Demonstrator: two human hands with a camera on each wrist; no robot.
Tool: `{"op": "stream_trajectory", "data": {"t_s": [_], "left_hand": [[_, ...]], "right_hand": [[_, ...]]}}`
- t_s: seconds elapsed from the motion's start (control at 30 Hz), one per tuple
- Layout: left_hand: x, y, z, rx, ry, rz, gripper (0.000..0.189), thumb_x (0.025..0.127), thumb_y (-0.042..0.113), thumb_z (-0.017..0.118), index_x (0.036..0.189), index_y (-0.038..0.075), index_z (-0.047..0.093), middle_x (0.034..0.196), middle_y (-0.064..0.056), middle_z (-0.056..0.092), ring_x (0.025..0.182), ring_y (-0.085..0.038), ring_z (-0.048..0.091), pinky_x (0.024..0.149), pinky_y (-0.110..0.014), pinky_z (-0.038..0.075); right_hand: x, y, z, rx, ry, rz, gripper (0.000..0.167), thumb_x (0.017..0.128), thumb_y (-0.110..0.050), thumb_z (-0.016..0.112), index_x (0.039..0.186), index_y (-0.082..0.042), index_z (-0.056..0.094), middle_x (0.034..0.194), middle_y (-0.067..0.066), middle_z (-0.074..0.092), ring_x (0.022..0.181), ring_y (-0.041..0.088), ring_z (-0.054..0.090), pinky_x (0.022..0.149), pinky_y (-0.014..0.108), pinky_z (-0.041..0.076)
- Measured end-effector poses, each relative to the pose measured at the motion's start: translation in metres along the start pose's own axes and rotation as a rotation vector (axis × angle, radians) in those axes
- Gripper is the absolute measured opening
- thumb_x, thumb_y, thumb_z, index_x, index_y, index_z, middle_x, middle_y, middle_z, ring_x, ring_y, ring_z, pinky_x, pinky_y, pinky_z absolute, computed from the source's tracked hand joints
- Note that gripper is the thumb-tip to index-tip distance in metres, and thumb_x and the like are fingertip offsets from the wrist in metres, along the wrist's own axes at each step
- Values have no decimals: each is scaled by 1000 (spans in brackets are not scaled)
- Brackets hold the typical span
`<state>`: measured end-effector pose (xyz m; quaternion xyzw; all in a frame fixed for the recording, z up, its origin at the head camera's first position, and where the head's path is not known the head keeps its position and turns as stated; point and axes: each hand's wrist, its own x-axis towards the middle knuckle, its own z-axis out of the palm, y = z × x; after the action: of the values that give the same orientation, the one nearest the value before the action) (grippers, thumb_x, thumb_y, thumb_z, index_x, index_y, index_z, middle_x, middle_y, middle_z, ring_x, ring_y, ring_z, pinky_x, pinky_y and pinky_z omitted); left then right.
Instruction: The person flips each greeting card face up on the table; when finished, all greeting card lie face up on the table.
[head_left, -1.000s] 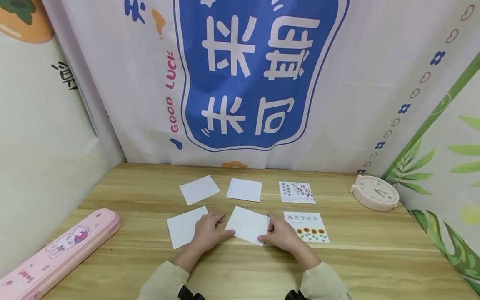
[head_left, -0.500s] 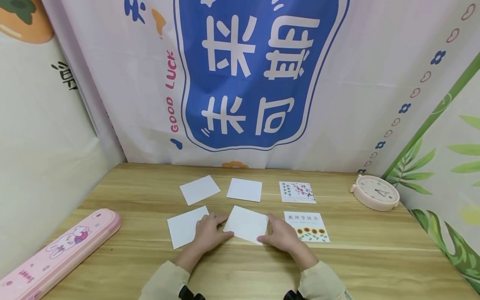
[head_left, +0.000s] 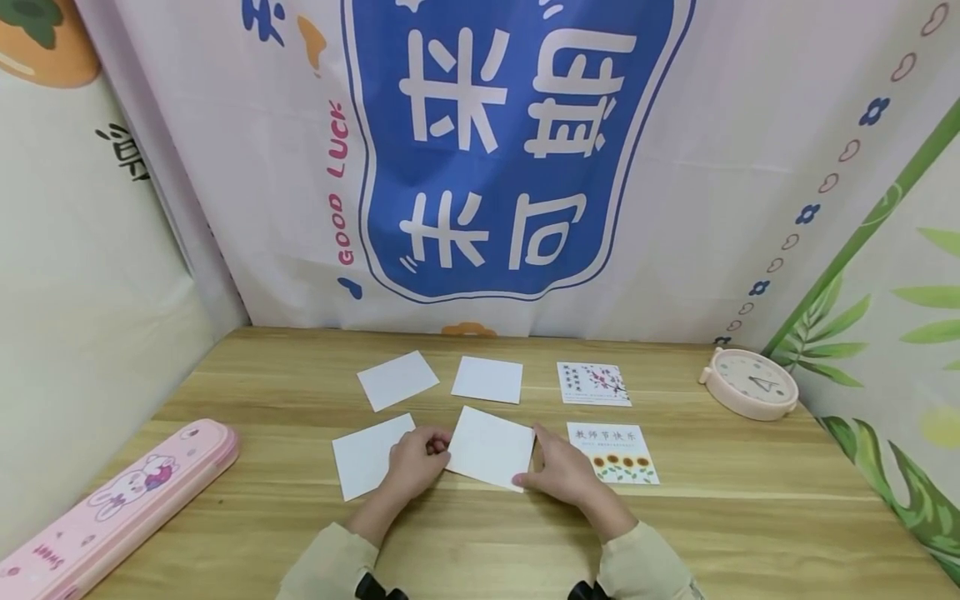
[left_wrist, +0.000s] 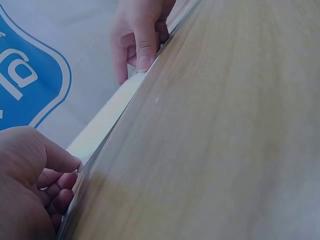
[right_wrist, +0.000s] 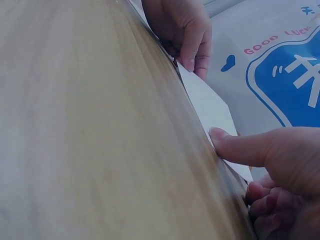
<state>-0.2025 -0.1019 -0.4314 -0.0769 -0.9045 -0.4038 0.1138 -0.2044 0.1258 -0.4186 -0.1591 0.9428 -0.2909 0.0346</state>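
Between both hands, a white card (head_left: pixel 491 447) lies at a slant low over the wooden table in the head view. My left hand (head_left: pixel 417 458) pinches its left edge with the thumb, the other fingers curled. On the right edge, my right hand (head_left: pixel 558 468) grips the card, thumb at the near corner and index finger at the far corner. The right wrist view shows the right thumb (right_wrist: pixel 227 145) on top of the card. Partly behind the left hand is another blank card (head_left: pixel 367 458). A card printed with sunflowers (head_left: pixel 615 454) lies by the right hand.
Two more blank cards, one tilted (head_left: pixel 397 381) and one straighter (head_left: pixel 487 379), lie farther back. Beside them is a card with a blossom branch (head_left: pixel 594 384). A pink pencil case (head_left: pixel 127 508) stands at left, a pink clock (head_left: pixel 752 384) at right. A printed curtain (head_left: pixel 300 208) hangs behind.
The card between the hands has shifted slightly left and away from the body. The left fingers have curled in at its left edge; the right hand has stayed nearly in place.
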Motion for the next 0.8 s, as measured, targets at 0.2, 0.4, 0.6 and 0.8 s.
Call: {"op": "stream_trajectory", "data": {"t_s": [0.2,0.4,0.6,0.8], "left_hand": [[-2,4,-4,-87,-26,-59,9,68,5,61,77,7,61,66,5,51,63,-11,46,66,-32,35],[-2,5,-4,-216,-31,-85,7,73,8,65,72,4,59,63,2,47,60,-12,43,56,-25,36],[-1,8,-4,-439,87,-38,9,74,3,65,72,1,57,65,-2,50,61,-13,44,54,-21,37],[-1,11,-5,-531,155,-42,8,75,5,65,75,0,59,66,-5,52,59,-13,46,52,-20,38]], "right_hand": [[1,3,4,128,71,-61,72,70,-25,71,124,1,32,64,-3,43,51,10,37,45,24,32],[3,3,8,340,167,-77,46,75,-9,66,109,6,38,57,-3,43,50,8,38,47,22,33],[-1,-11,2,601,294,-53,18,75,0,64,69,1,47,56,0,41,51,8,35,46,18,29],[-6,-26,-4,757,383,-49,17,79,1,58,65,9,52,53,5,46,47,8,41,43,18,36]]}}
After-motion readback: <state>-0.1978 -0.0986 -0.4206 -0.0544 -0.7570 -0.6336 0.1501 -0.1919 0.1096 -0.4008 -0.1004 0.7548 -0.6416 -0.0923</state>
